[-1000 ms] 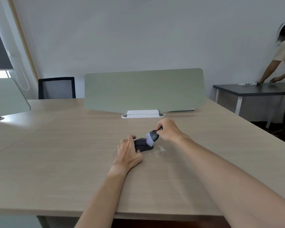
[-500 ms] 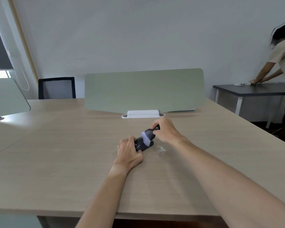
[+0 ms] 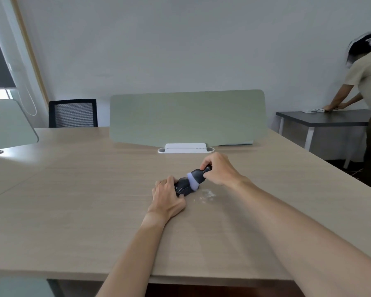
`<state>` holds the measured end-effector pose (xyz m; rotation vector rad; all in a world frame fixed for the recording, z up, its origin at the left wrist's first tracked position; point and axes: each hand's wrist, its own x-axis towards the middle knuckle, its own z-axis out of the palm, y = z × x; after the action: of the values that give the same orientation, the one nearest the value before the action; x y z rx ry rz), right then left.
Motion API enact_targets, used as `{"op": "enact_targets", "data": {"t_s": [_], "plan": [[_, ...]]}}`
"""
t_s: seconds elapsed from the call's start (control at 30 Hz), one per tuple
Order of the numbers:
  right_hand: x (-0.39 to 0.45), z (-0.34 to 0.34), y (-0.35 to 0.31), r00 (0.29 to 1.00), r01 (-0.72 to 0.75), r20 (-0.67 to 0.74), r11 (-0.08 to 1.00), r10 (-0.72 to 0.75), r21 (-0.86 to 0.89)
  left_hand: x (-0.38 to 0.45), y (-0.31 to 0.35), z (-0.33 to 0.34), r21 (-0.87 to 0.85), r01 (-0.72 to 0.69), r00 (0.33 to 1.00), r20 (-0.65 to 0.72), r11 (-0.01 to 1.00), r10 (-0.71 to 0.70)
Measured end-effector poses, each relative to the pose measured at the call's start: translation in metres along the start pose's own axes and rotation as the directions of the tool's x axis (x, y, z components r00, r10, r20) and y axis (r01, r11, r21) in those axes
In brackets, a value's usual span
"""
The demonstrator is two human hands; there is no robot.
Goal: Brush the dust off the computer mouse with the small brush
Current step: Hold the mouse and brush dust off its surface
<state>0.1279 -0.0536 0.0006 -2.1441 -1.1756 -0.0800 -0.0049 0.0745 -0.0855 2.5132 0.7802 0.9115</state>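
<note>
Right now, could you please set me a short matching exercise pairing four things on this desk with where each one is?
Things:
1. small brush
2. computer mouse
3. dust
4. white stand

Places:
A. under the left hand
B. at the foot of the green divider
C. held in the right hand
D. loose on the desk, right of the mouse

Pairs: 1-C, 2-A, 3-D, 4-B

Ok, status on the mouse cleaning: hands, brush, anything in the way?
Left hand steadying mouse on desk. Right hand gripping small brush, bristles on mouse. White dust lies beside it. Nothing in the way.
</note>
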Motion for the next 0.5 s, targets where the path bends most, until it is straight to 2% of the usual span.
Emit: {"op": "enact_targets", "data": {"t_s": [0.1,0.17,0.27,0.4,0.5], "plan": [[-0.001,-0.003,-0.006,1.000,-0.019,-0.018,0.996,0.020,0.086,0.001,0.000,0.000,-0.013,0.003,1.000,-0.008,1.000,-0.003],[-0.004,-0.001,-0.014,0.997,-0.029,0.069,0.987,0.018,0.158,0.000,0.000,0.001,-0.021,0.001,1.000,-0.015,1.000,-0.002],[-0.004,0.008,-0.015,0.991,-0.018,0.134,0.994,0.004,0.104,0.000,0.000,0.001,-0.011,-0.011,0.999,-0.031,1.000,0.011],[0.004,0.003,-0.001,0.998,-0.058,0.018,0.997,0.059,-0.052,0.000,0.000,0.001,0.010,0.013,1.000,-0.009,1.000,-0.013],[0.006,-0.005,0.004,0.993,-0.100,-0.072,0.995,0.097,-0.029,-0.001,-0.002,0.003,-0.014,0.003,1.000,0.020,1.000,-0.003]]}}
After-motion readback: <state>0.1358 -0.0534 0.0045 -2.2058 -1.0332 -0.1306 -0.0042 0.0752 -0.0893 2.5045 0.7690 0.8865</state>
